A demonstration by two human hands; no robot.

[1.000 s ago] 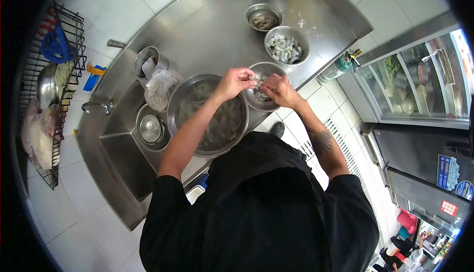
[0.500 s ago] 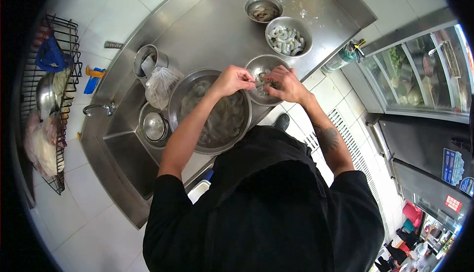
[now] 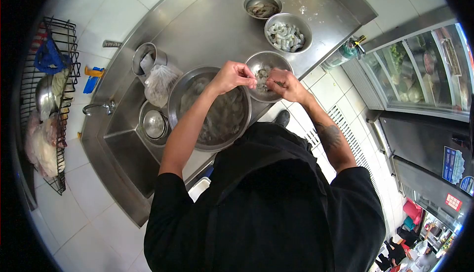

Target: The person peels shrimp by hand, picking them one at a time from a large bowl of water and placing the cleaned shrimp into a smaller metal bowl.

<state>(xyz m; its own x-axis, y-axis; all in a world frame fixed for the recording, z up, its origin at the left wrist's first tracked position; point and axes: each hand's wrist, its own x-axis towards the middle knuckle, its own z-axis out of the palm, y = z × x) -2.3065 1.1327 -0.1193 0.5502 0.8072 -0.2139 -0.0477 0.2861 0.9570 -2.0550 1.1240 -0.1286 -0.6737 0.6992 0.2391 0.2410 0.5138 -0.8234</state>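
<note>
My left hand [image 3: 234, 77] reaches over the rim of a large steel bowl [image 3: 173, 133] of liquid and grey shrimp [image 3: 222, 116]. Its thumb and fingers pinch what looks like a small shrimp, mostly covered by the fingertips. My right hand [image 3: 287, 85] is closed just beside it, fingers curled inward; whatever it grips is hidden. Both hands hover at a smaller steel bowl [image 3: 261, 56] that has bits of shell or shrimp inside. Just behind it, another steel bowl [image 3: 308, 32] contains peeled shrimp [image 3: 286, 38].
Farther back stands a bowl of dark shrimp [image 3: 262, 9]. Left of the large bowl are a plastic bag [image 3: 160, 85], a steel pot [image 3: 146, 56] and a sink with a faucet [image 3: 100, 108]. A wire rack [image 3: 61, 124] hangs at far left; a glass-door fridge [image 3: 419, 69] stands right.
My hands have drawn slightly apart above the small bowl. The right hand has turned and its fingers have curled in more. The bowls have kept their places on the counter.
</note>
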